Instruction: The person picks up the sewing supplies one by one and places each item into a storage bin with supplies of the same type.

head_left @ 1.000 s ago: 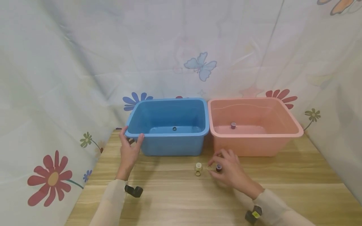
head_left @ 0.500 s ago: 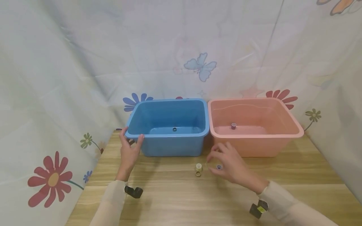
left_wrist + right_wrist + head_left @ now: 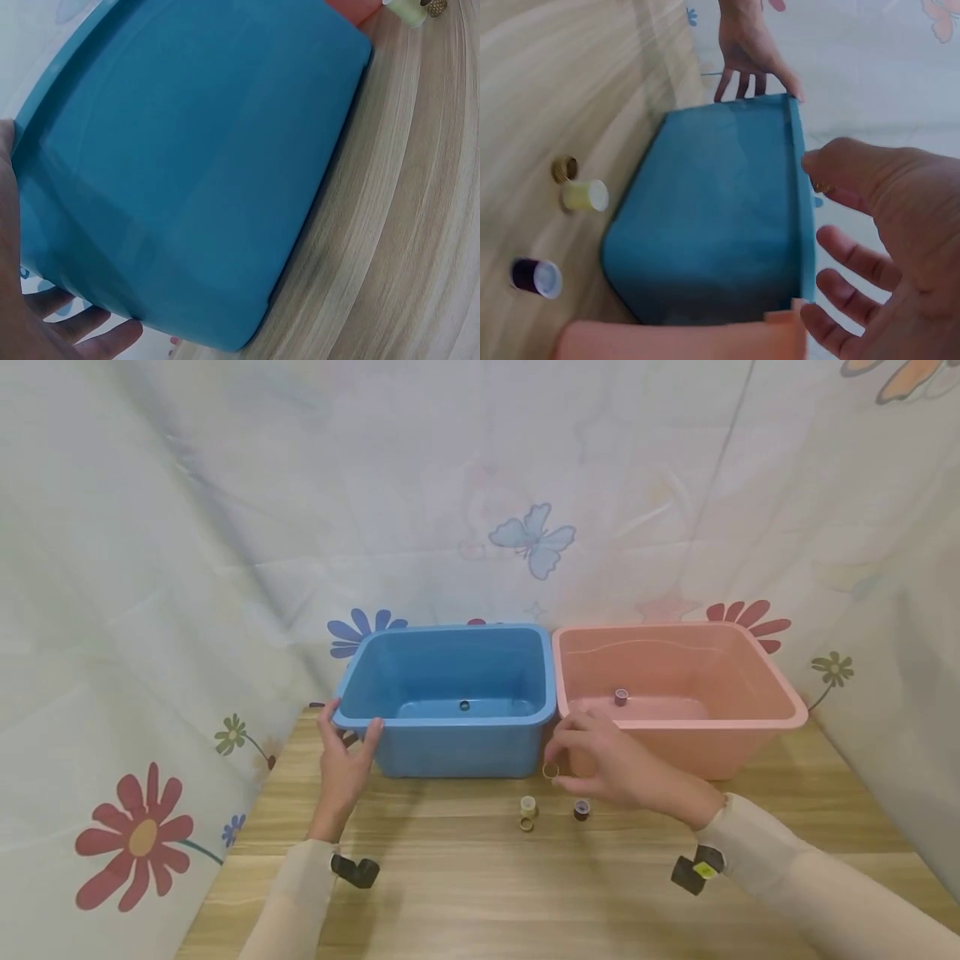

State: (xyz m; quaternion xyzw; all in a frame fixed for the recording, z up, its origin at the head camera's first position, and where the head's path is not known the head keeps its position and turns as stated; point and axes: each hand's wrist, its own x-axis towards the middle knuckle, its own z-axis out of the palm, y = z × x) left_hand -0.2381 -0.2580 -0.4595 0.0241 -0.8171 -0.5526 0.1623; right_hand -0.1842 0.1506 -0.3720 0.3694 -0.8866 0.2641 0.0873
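1. Left hand (image 3: 347,772) grips blue tub (image 3: 461,750); dark ring (image 3: 464,706) inside
2. Pale spool (image 3: 528,806) and gold ring (image 3: 527,828) on worktop (image 3: 465,877)
3. Right hand (image 3: 609,766) pinches thin ring (image 3: 551,777) above worktop
4. Dark spool (image 3: 582,812) on worktop
5. Pink tub (image 3: 697,752), purple spool (image 3: 621,697) inside

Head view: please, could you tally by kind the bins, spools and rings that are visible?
Bins: 2 (blue bin, pink bin)
Spools: 3 (pale yellow spool, dark purple spool, purplish spool in the pink bin)
Rings: 3 (held ring, loose ring by the pale yellow spool, dark ring in the blue bin)
Total: 8
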